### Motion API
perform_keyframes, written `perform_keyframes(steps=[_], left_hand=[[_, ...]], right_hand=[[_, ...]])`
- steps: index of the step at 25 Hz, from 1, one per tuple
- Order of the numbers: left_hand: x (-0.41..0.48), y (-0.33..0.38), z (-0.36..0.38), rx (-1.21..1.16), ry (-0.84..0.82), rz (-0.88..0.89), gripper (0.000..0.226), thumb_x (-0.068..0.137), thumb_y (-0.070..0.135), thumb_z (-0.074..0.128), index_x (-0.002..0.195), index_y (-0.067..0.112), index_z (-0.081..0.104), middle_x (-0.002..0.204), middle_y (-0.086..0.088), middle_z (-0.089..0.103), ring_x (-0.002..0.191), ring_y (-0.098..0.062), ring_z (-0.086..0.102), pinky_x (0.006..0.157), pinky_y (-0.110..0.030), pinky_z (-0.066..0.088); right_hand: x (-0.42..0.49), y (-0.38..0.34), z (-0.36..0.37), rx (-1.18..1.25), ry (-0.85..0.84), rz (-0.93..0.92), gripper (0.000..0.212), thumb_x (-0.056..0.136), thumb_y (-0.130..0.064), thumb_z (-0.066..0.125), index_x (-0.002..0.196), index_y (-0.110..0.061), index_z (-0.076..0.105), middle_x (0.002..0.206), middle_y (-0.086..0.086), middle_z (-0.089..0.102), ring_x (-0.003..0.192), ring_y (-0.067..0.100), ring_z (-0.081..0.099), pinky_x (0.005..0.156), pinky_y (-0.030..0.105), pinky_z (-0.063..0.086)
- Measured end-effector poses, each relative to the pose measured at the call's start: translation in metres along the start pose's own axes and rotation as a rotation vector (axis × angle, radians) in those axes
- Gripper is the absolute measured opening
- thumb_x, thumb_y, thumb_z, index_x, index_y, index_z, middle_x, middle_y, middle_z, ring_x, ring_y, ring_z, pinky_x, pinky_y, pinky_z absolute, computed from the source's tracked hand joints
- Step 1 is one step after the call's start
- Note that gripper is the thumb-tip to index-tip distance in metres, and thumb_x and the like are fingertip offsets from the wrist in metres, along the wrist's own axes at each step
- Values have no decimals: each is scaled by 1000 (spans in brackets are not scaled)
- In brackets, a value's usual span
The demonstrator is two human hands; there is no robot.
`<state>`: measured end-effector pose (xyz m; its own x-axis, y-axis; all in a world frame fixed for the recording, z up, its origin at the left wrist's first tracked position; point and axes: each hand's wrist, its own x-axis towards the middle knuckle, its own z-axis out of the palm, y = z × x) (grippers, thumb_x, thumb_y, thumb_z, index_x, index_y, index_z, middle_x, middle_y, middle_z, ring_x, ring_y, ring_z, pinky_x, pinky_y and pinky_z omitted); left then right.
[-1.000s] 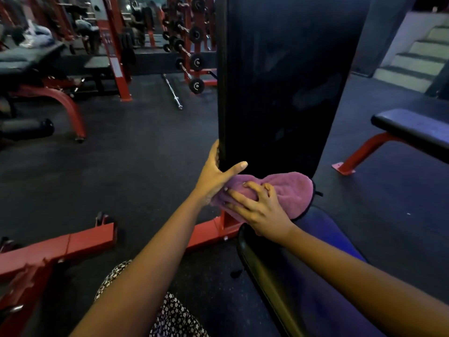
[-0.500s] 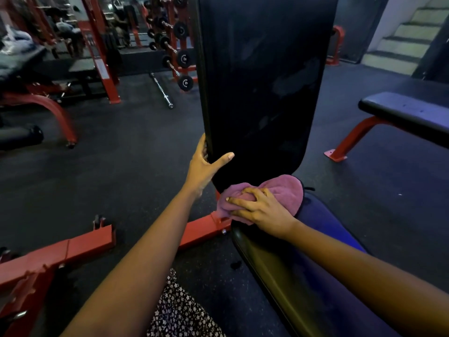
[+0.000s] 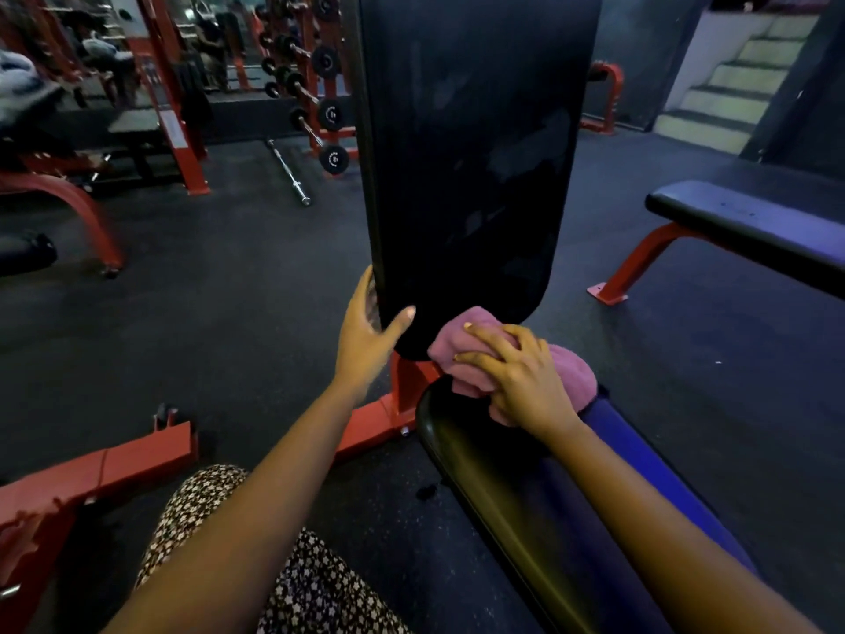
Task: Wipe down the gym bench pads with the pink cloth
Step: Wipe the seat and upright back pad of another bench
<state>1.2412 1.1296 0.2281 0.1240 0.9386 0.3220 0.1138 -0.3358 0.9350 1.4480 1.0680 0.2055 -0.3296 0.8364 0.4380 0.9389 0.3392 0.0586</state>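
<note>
A tall black back pad stands upright in front of me, with the dark seat pad running from its base towards me. The pink cloth lies bunched in the gap where the two pads meet. My right hand presses flat on the cloth, fingers spread over it. My left hand holds the lower left edge of the back pad, thumb on its front face and fingers behind it.
Red frame bars of the bench lie on the dark floor at lower left. Another flat bench stands to the right. A barbell and a dumbbell rack are behind, stairs at upper right.
My right hand has slid the cloth down from the back pad's lower face into the gap above the seat pad. My left hand stays on the pad's edge. My view shifted.
</note>
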Motion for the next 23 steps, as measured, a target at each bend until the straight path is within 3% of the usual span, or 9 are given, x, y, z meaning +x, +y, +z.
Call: perform_keyframes(steps=[2, 4, 7, 10, 12, 20, 23], left_hand=[[-41, -16, 10, 150, 43, 87, 64, 82, 45, 61, 138, 30, 33, 141, 12, 38, 131, -4, 36, 106, -14, 29], [-65, -29, 25, 265, -56, 154, 58, 83, 49, 52, 136, 31, 36, 144, 6, 38, 134, -4, 31, 110, -13, 23], [-70, -41, 58, 432, -233, 220, 56, 88, 51, 41, 139, 28, 37, 144, 9, 35, 136, -5, 27, 115, -27, 22], [-72, -54, 85, 635, -321, 228, 61, 92, 62, 21, 142, 28, 28, 145, 5, 39, 137, -13, 32, 115, -43, 24], [-76, -63, 89, 762, -382, 261, 67, 92, 64, 12, 143, 24, 25, 143, -1, 45, 134, -20, 39, 113, -45, 23], [-76, -66, 90, 812, -427, 295, 70, 92, 62, 15, 140, 17, 39, 139, -8, 49, 135, -28, 36, 114, -48, 17], [-75, -58, 87, 892, -569, 217, 71, 92, 61, 13, 138, 15, 42, 138, -12, 48, 134, -31, 36, 113, -49, 14]], right_hand=[[-11, 8, -21, 19, 31, 101, 49, 67, -21, 64, 114, -36, 63, 141, -5, 47, 109, 28, 42, 76, 44, 45], [-26, 11, -35, 1, -136, 235, 49, 76, -30, 54, 123, -42, 54, 149, -10, 32, 119, 28, 36, 84, 42, 38], [-55, 1, -24, 13, -226, 400, 55, 77, -56, 34, 130, -45, 45, 152, -6, 28, 130, 32, 35, 91, 49, 40], [-75, -8, -3, -45, -236, 441, 58, 81, -66, 38, 135, -44, 39, 153, -7, 26, 138, 30, 29, 97, 58, 37], [-81, -10, 2, -38, -176, 441, 57, 85, -64, 39, 138, -44, 37, 154, -9, 23, 141, 23, 19, 103, 59, 33], [-90, -7, 14, -1, -94, 369, 62, 79, -59, 49, 137, -38, 37, 151, -5, 26, 140, 26, 22, 105, 52, 20], [-87, -9, 11, -14, -176, 418, 64, 78, -62, 47, 137, -38, 37, 150, -2, 25, 136, 32, 25, 97, 54, 29]])
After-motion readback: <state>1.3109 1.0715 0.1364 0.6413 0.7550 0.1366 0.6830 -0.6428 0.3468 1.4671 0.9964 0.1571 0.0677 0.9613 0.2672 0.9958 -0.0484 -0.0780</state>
